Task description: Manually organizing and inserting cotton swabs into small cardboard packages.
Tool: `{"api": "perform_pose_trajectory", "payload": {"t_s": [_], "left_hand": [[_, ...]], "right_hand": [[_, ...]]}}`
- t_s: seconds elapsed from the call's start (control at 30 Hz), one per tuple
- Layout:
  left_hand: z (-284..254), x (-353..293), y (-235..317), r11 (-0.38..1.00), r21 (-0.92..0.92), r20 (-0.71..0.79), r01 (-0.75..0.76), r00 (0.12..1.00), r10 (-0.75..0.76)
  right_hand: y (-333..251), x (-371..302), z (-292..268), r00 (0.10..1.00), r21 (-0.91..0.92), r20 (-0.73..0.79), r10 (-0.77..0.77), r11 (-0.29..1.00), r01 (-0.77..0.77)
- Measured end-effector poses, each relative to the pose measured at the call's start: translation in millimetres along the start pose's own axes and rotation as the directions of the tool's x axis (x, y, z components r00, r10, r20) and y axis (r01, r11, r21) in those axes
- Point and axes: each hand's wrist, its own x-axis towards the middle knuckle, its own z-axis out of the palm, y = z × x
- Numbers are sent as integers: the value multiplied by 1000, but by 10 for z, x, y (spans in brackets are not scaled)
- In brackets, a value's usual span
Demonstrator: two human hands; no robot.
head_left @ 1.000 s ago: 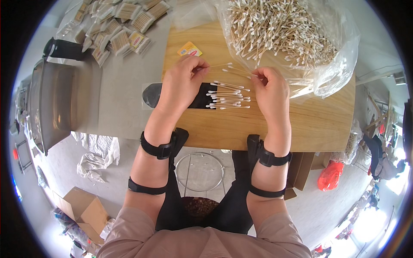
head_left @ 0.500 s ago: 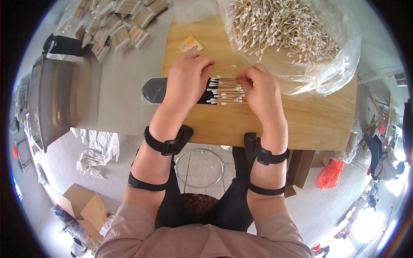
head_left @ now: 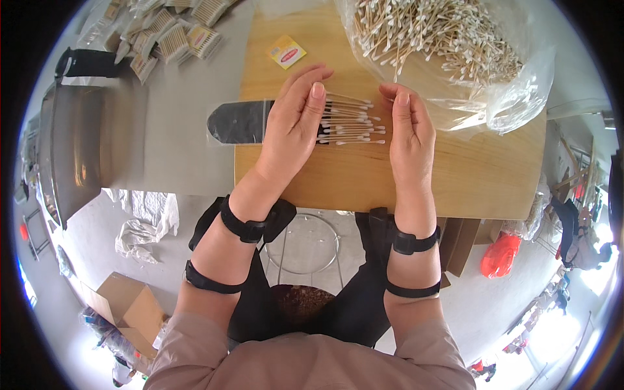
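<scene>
bright; white glare [head_left: 558, 339] at lower right, perhaps daylight; edges bend toward a black rim [head_left: 19, 26].

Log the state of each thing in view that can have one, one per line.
Left hand: open, at the swab row's left end
Right hand: open, apart from the row
Swab row: side by side, ends uneven
Black strip: lying flat
Clear bag: crumpled, holding heaped swabs
Swab packets: filled, piled
Cardboard box: open, flaps spread

wooden tabletop [head_left: 481, 182], grey surface [head_left: 182, 130] beside it, pale floor [head_left: 481, 312], white glare [head_left: 559, 341] lower right
</scene>
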Motion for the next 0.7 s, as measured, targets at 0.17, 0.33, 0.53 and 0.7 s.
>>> {"api": "perform_pose_trajectory", "payload": {"t_s": [0.17,0.33,0.53,0.7], "left_hand": [[79,-157,81,875,416,282,-247,950,135],[141,-281,63,612,672,464,-416,881,89],[126,-299,91,586,701,487,-407,873,24],[152,-265,60,605,679,465,-415,881,82]], "right_hand": [[-39,-107,32,998,186,-49,43,982,-33],[13,-113,49,999,307,-45,5,952,9],[3,-141,72,1000,290,-23,-8,957,14],[13,-132,69,999,289,-44,-31,956,43]]}}
